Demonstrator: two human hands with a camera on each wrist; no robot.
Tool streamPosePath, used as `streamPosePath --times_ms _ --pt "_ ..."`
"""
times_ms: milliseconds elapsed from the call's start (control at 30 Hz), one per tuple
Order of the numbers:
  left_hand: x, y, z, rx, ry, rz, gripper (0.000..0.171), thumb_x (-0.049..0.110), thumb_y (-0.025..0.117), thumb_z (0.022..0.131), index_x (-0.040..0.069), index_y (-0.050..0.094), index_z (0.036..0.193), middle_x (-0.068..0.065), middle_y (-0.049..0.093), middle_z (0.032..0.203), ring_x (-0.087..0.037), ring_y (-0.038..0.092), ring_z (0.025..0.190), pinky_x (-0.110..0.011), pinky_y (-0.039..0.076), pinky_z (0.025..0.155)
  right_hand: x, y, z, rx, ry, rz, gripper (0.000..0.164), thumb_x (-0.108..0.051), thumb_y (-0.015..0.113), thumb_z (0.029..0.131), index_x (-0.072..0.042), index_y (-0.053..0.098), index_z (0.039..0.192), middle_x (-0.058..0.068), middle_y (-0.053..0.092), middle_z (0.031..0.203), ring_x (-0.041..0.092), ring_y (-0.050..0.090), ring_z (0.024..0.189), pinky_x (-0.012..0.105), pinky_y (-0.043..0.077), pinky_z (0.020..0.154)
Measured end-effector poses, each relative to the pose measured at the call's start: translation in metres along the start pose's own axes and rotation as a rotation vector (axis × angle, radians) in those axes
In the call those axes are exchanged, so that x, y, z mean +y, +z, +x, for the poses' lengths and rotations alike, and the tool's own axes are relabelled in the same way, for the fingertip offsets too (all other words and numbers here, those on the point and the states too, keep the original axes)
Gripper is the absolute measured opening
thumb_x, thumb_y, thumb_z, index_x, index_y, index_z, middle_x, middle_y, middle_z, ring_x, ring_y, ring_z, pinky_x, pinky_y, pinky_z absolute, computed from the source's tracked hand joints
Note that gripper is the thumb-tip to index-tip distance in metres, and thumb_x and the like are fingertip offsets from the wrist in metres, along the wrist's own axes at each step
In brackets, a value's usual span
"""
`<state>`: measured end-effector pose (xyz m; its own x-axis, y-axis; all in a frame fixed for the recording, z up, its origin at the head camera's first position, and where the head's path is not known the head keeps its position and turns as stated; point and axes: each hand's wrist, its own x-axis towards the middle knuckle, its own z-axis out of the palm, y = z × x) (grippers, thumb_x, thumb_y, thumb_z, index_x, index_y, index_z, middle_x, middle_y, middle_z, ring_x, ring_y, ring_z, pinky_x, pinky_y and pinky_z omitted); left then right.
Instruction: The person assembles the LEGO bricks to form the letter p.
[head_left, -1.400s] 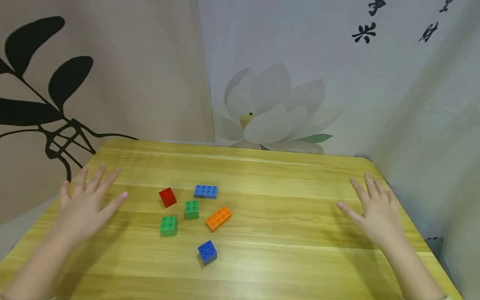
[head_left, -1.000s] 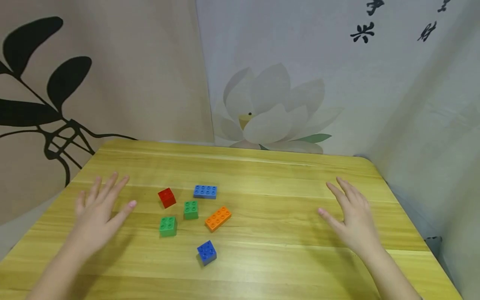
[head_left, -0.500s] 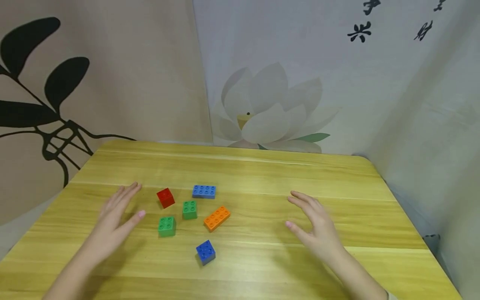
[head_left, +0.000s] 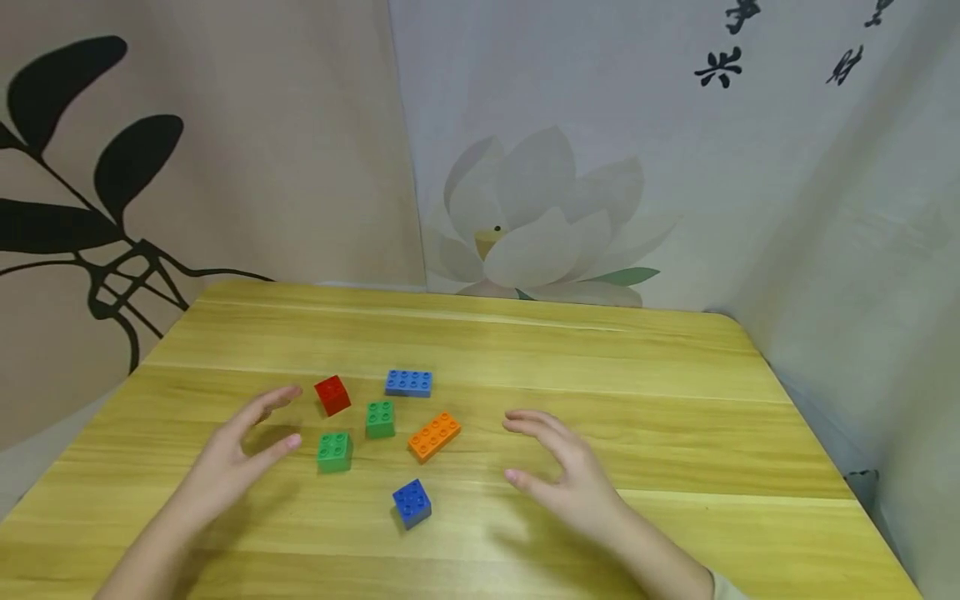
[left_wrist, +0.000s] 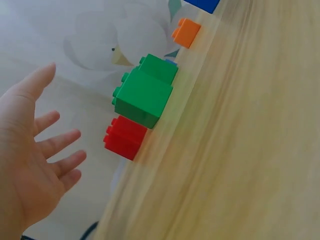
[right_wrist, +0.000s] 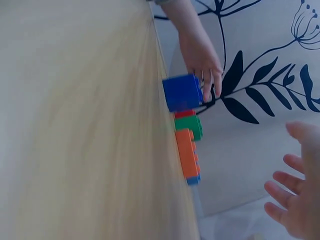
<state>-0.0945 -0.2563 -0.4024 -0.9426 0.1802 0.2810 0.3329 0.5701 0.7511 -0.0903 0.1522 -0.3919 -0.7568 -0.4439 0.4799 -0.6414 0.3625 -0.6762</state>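
Observation:
Several toy building bricks lie apart on the wooden table. My left hand (head_left: 234, 457) hovers left of the red brick (head_left: 332, 395) and the nearer green brick (head_left: 334, 452), thumb and fingers parted around nothing. To the right of the orange brick (head_left: 434, 437), my right hand (head_left: 573, 479) is held over the table, its fingers loosely bent and holding nothing. A second green brick (head_left: 380, 419) sits mid-group, with a long blue brick (head_left: 408, 383) behind it. Closest to me is a square dark blue brick (head_left: 412, 503). The left wrist view shows the left palm and relaxed fingers beside the bricks.
The wooden table (head_left: 637, 367) ends at a back edge against a printed curtain (head_left: 300, 150) with leaf and lotus patterns. Another curtain side hangs along the right edge.
Both hands have come inward toward the bricks, the right one travelling much farther left. Their spread fingers have relaxed and bent somewhat. The bricks have stayed in place.

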Motion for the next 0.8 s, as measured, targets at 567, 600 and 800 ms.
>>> streamPosePath --times_ms 567,600,800 --pt "-0.02 0.011 -0.002 -0.133 0.002 -0.125 0.055 0.008 0.07 0.087 0.007 0.049 0.137 -0.006 0.058 0.13 -0.001 0.046 0.116 -0.062 0.032 0.093 -0.002 0.049 0.008 -0.197 0.157 0.335 0.045 -0.008 0.073 0.083 -0.002 0.058 0.125 0.011 0.059 0.126 0.023 0.057 0.111 0.043 0.043 0.097" --pt "-0.021 0.012 -0.002 -0.141 0.004 -0.133 0.055 0.008 0.07 0.087 0.007 0.049 0.137 -0.005 0.058 0.129 -0.001 0.046 0.116 -0.063 0.031 0.093 -0.002 0.051 0.009 -0.209 0.172 0.346 0.045 -0.008 0.073 0.083 -0.001 0.058 0.125 0.011 0.059 0.125 0.023 0.057 0.111 0.043 0.043 0.097" --pt "-0.025 0.015 -0.002 -0.177 0.007 -0.165 0.057 0.008 0.072 0.085 0.005 0.049 0.136 -0.007 0.058 0.129 -0.001 0.046 0.117 -0.064 0.029 0.096 0.002 0.064 0.01 -0.269 0.214 0.378 0.046 -0.007 0.074 0.082 -0.002 0.058 0.125 0.01 0.061 0.121 0.02 0.057 0.11 0.04 0.042 0.098"
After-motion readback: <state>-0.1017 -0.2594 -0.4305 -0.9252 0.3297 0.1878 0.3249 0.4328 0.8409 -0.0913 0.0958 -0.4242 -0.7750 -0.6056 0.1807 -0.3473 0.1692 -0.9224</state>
